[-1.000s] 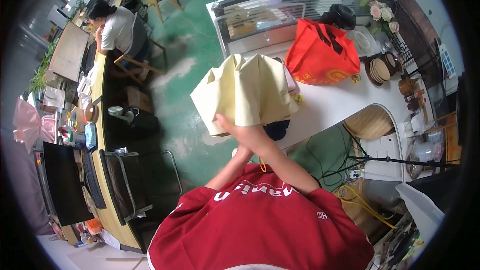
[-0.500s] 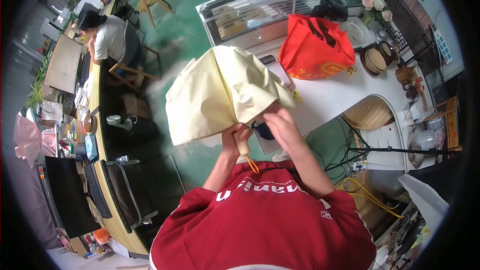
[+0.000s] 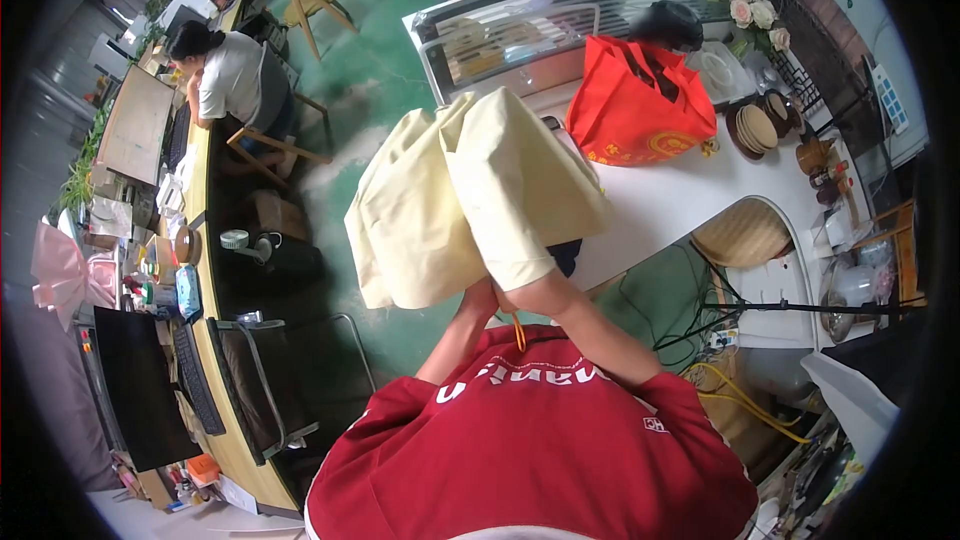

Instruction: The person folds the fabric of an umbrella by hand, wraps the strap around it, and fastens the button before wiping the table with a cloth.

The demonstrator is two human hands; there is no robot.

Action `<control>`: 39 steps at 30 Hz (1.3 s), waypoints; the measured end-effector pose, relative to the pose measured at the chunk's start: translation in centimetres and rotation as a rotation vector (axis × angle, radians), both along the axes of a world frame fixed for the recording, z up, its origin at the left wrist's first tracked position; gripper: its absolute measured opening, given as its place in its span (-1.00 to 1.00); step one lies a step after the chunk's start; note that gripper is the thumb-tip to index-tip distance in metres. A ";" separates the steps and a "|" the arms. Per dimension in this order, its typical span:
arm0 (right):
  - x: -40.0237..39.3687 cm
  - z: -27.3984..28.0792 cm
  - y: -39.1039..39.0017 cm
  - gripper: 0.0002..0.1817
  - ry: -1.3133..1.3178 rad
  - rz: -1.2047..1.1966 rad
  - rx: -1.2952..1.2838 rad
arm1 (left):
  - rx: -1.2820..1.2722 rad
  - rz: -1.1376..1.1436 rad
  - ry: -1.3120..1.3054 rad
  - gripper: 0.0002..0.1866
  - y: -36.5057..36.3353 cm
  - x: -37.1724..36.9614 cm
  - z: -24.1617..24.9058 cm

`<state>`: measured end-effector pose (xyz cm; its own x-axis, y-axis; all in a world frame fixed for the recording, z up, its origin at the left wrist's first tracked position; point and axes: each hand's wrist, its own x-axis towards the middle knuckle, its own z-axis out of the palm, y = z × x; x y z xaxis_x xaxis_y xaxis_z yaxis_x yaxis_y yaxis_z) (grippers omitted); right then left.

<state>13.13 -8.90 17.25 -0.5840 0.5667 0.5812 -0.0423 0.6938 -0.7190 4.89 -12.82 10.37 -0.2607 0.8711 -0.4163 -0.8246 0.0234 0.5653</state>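
The pale-yellow umbrella (image 3: pixel 440 205), its canopy hanging in loose, rumpled folds, was held up in front of the red shirt (image 3: pixel 540 450). The left hand (image 3: pixel 481 298) grasped it at its base; the right hand's (image 3: pixel 545 292) fingers were hidden under the cloth, their grip impossible to tell. Half a second earlier, the right hand was farther from the left and the handle showed.

Fingers (image 3: pixel 482 294) — mostly hidden by umbrella (image 3: pixel 415 220)
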 end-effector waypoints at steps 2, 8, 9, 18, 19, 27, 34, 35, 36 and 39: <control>-0.8 0.2 -0.6 -0.50 -0.192 -0.064 0.169 | -0.027 -0.035 0.094 -0.89 0.1 0.3 0.6; -4.1 -4.2 -3.6 -0.77 -0.192 -0.251 0.199 | -0.103 -0.137 0.361 -0.88 1.9 1.2 2.4; -4.3 -4.7 -4.3 -0.71 -0.327 -0.306 0.131 | -0.116 -0.148 0.404 -0.87 2.3 1.5 2.7; -6.4 -3.4 -4.8 -0.60 -0.483 -0.228 0.112 | -0.210 -0.342 0.823 -0.84 0.6 2.6 5.0; -5.7 -2.8 -5.2 -0.60 -0.485 -0.239 0.108 | -0.207 -0.353 0.823 -0.84 0.9 2.1 3.3; 5.1 -1.5 -3.2 -0.72 0.268 -0.043 -0.756 | 0.057 -0.403 -0.071 -0.66 0.2 -2.5 -0.6; 3.0 -2.0 -1.5 -0.66 0.145 -0.290 -0.564 | 0.032 -0.366 0.233 -0.73 -0.7 -0.7 -0.8; 3.3 -2.5 -0.9 -0.66 0.200 -0.302 -0.622 | 0.083 -0.410 0.245 -0.77 -0.6 -0.8 -1.1; 3.5 -2.7 -0.2 -0.65 0.254 -0.312 -0.680 | 0.083 -0.405 0.246 -0.77 -0.7 -0.7 -1.0; 3.1 -3.0 0.8 -0.63 0.921 0.048 -1.166 | 0.162 -0.335 0.205 -0.80 -0.9 -0.2 0.1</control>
